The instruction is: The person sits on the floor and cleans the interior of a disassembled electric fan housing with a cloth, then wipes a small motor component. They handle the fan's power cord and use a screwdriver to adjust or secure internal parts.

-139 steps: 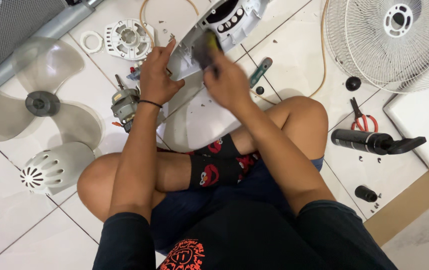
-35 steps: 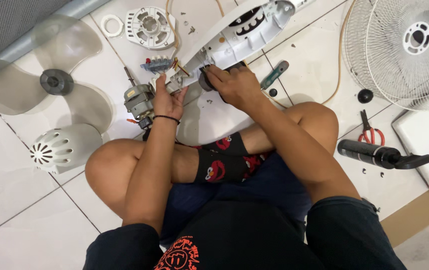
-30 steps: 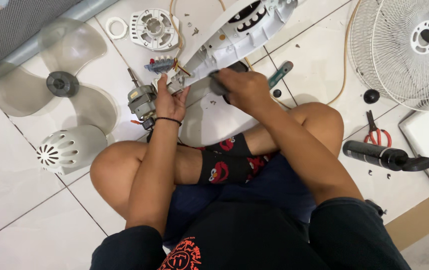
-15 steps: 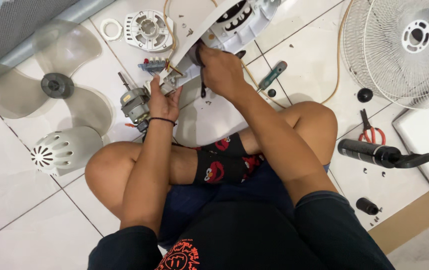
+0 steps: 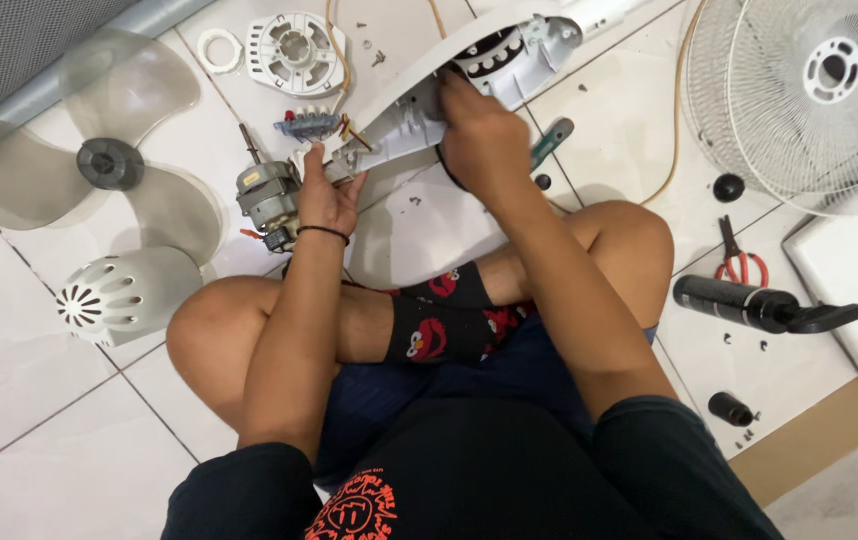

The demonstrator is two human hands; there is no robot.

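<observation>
I sit cross-legged on a white tiled floor with a white plastic fan housing [image 5: 509,55] held up in front of me. My left hand [image 5: 324,195] grips its lower end, a black band on the wrist. My right hand [image 5: 479,135] is closed over the middle of the housing, fingers pressed into its open side. What the fingers hold inside is hidden. A fan motor [image 5: 269,195] with a shaft lies just left of my left hand, and a blue switch block [image 5: 307,125] with wires hangs beside the housing.
A clear fan blade [image 5: 99,165] and a white vented motor cover [image 5: 124,295] lie at the left. A round white part [image 5: 294,50] sits at the top. A wire fan guard [image 5: 809,90], red-handled pliers [image 5: 739,260], a black tube-shaped tool [image 5: 759,308] and a teal-handled screwdriver [image 5: 552,140] lie at the right.
The right hand has shifted up along the housing and pushed deeper into its open side. The left hand keeps its grip on the lower end.
</observation>
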